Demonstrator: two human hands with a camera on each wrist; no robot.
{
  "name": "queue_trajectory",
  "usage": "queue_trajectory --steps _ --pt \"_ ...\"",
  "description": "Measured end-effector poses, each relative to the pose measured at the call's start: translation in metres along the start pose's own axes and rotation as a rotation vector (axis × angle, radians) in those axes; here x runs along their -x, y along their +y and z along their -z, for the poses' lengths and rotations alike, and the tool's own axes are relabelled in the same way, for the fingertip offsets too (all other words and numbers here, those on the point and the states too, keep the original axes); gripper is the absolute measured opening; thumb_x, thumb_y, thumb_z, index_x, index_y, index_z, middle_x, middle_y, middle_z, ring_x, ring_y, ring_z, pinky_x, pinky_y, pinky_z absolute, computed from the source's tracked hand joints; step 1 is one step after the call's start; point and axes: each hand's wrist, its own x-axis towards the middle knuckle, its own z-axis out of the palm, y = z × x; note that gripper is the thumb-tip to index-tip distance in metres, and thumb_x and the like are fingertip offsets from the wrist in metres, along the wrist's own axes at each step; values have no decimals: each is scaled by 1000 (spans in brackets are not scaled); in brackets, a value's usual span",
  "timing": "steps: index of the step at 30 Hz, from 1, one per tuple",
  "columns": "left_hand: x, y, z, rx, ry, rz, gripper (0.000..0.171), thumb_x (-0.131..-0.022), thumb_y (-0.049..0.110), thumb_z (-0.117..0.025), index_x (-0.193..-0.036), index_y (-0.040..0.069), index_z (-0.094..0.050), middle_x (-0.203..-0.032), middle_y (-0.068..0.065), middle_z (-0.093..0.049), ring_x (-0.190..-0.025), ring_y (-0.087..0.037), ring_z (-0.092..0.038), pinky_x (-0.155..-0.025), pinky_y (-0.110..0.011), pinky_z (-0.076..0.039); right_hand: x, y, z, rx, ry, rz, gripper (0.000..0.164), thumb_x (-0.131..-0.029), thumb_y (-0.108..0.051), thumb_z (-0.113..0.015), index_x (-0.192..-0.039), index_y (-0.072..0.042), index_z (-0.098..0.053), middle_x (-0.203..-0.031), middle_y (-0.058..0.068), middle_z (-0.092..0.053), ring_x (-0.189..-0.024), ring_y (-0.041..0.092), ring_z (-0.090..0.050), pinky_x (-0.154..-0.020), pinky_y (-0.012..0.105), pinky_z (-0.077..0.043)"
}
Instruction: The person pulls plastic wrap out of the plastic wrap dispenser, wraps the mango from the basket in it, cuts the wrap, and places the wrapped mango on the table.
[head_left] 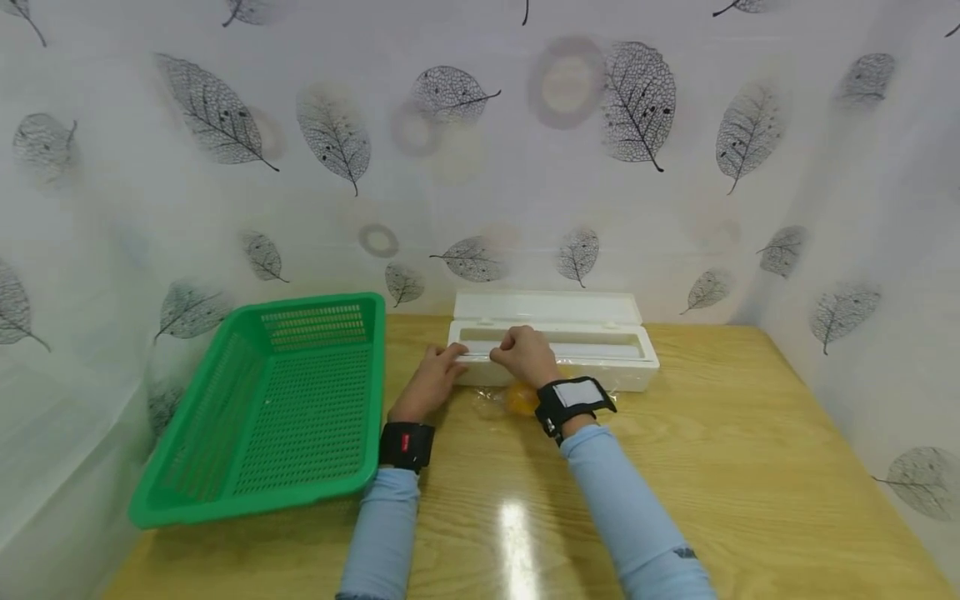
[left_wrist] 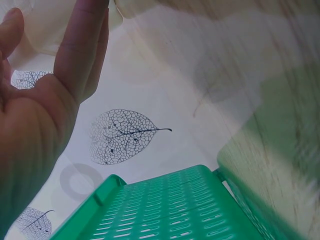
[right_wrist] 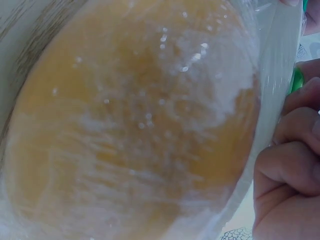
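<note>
A white cling film dispenser (head_left: 622, 377) lies lengthwise at the back of the table, its lid raised and a pale roll (head_left: 600, 350) inside. My left hand (head_left: 429, 385) grips its left end, thumb on one side and fingers (left_wrist: 80, 45) on the other. At the front edge, left of centre, my right hand (head_left: 527, 357) has curled fingers (right_wrist: 287, 167); what lies between the fingertips is hidden. Below that hand sits a round orange thing (head_left: 519, 400), against the dispenser's front. Clear wrinkled film (right_wrist: 145, 100) covers it in the right wrist view.
A green slotted plastic basket (head_left: 375, 400) stands at the left, close beside my left forearm. The wooden table (head_left: 735, 467) extends to the right and in front. A white leaf-patterned curtain (head_left: 495, 200) hangs directly behind the dispenser and along both sides.
</note>
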Motion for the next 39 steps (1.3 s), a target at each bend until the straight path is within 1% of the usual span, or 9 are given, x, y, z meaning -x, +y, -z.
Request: queue_trajectory --steps 6,12,19,23,30,35,39 --pt "2 -1 -1 -6 -15 10 28 -102 20 -56 -130 16 -56 -115 -21 -49 -100 -35 -59 -88 -51 -52 1 -1 -1 11 -13 -26 17 -86 -21 -71 -77 -8 -65 -77 6 -65 -59 15 -49 -52 27 -39" --pt "0 0 2 -1 4 16 28 -102 20 -55 -129 15 -56 -117 -22 -49 -103 -37 -59 -90 -52 -51 0 -6 2 19 -2 -15 17 -85 -22 -72 -79 -7 -67 -81 7 -67 -61 16 -52 -54 27 -41" --pt "0 -2 2 -5 -20 25 29 -102 21 -55 -130 16 -55 -115 -21 -47 -99 -35 -59 -88 -52 -52 1 -5 1 22 -6 -30 17 -85 -21 -72 -79 -7 -66 -81 7 -66 -62 16 -52 -55 27 -41" --pt "0 -2 2 -1 -14 22 29 -102 21 -55 -130 16 -55 -115 -20 -48 -99 -35 -59 -88 -52 -52 1 -3 0 10 -4 -23 17 -85 -21 -72 -78 -7 -65 -80 7 -66 -60 16 -50 -54 27 -40" --pt "0 -2 0 12 -21 39 29 -102 22 -55 -131 18 -56 -117 -20 -48 -103 -35 -58 -91 -53 -51 0 -2 -1 7 -3 -24 17 -84 -20 -72 -77 -7 -65 -77 6 -65 -59 15 -49 -53 26 -39" --pt "-1 -2 1 1 -23 45 29 -102 23 -54 -131 18 -55 -117 -20 -48 -104 -35 -58 -91 -52 -51 0 -4 1 10 -2 -29 17 -85 -20 -71 -77 -7 -64 -78 6 -64 -59 15 -49 -53 26 -39" --pt "-1 -2 2 -3 -22 36 29 -102 22 -55 -130 18 -55 -116 -20 -48 -103 -35 -58 -89 -52 -51 1 -5 1 17 -2 -33 17 -85 -20 -71 -77 -7 -64 -77 6 -64 -58 15 -48 -53 26 -38"
